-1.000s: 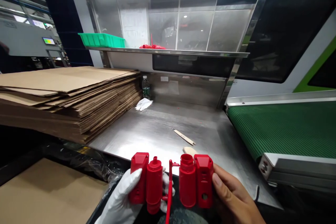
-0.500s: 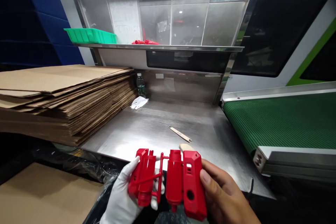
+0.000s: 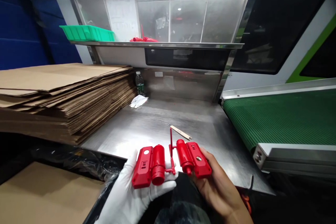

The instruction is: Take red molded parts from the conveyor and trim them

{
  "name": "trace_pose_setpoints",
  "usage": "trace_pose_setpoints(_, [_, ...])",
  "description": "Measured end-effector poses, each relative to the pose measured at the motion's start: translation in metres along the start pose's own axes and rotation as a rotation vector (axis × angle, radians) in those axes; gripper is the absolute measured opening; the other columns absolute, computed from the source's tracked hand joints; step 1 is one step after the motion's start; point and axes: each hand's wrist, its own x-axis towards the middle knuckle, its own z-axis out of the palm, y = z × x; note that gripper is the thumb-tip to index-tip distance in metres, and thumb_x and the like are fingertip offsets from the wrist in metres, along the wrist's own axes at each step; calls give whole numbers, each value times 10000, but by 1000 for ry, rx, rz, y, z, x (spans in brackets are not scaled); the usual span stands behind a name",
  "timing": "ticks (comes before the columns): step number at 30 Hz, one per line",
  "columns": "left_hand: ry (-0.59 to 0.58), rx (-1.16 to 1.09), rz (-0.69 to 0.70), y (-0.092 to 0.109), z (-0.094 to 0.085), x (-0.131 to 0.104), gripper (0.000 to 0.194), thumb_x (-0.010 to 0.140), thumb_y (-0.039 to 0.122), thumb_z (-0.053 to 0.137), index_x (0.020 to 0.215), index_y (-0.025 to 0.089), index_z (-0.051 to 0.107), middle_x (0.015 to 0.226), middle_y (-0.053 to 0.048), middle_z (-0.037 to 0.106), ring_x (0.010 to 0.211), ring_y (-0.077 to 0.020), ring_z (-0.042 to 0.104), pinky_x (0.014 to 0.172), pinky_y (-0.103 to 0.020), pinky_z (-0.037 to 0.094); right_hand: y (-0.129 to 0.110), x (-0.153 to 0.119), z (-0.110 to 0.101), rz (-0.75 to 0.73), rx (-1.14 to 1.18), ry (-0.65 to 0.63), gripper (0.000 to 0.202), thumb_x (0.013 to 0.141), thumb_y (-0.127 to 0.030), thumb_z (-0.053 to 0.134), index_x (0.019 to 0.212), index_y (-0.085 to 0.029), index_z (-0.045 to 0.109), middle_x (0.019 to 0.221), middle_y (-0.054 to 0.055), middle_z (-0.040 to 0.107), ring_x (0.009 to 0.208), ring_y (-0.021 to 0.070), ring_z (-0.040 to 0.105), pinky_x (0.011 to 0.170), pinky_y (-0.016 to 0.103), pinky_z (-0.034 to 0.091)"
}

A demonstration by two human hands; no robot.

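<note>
A red moulded plastic piece (image 3: 170, 161) lies across both my palms at the near edge of the steel table (image 3: 157, 126). It has two box-and-cylinder halves joined by a thin red sprue that sticks upward between them. My left hand (image 3: 136, 192), in a white glove, supports the left half from below. My bare right hand (image 3: 214, 185) holds the right half, fingers under it. The piece lies flat, its outer faces up.
A tall stack of flat cardboard (image 3: 63, 94) fills the left. A green conveyor belt (image 3: 283, 119) runs at the right. On the table lie a wooden stick (image 3: 180, 132), a white glove (image 3: 138, 101) and a water bottle (image 3: 140, 84). A shelf above carries a green tray (image 3: 86, 33) and red parts (image 3: 143, 39). An open carton (image 3: 47, 192) sits lower left.
Both hands have turned the red piece from upright to lying flat, flipping it so the other faces show. My head has turned slightly left.
</note>
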Motion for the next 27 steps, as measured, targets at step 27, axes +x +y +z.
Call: trace_pose_setpoints(27, [-327, 148, 42, -18, -28, -16, 649, 908, 444, 630, 1487, 209, 454, 1125, -192, 729, 1029, -367, 706, 916, -529, 545, 22, -6, -31, -124, -201, -39, 469, 829, -442, 708, 1282, -399, 593, 1275, 31, 671, 1032, 178, 691, 989, 342, 533])
